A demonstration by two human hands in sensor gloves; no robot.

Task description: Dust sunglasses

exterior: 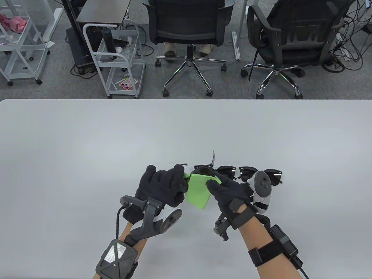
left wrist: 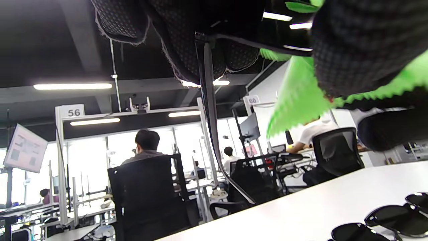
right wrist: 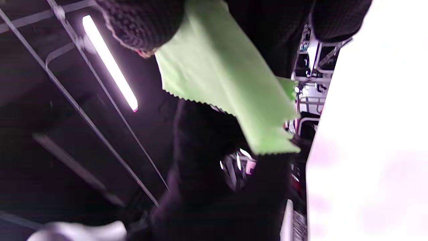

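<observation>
So this looks like mid-wipe on the first pair: the left hand [exterior: 162, 186] grips a pair of black-framed dark-lens sunglasses [exterior: 203, 168] up off the white table [exterior: 87, 139], fingers curled around one end of the frame, while the right hand [exterior: 229, 193] pinches a bright green zigzag-edged microfibre cloth [exterior: 197, 190] against the lens area. Both hands are closed on their thing, no loose fingers that I can make out. The held pair sits between the two hands, just above the table's near-middle, with its long axis running roughly left to right across the table view; one thin black temple arm [exterior: 214, 158] sticks up and away from the person, and in the left wrist view it hangs down from the fingers like a long curved stick. Two more dark sunglasses [exterior: 247, 173] lie in a row just to the right on the table, partly behind the right hand's tracker. My guess for the next move: rub the cloth across the lens with light pressure, keeping the frame steady so the open arm doesn't twist.
</observation>
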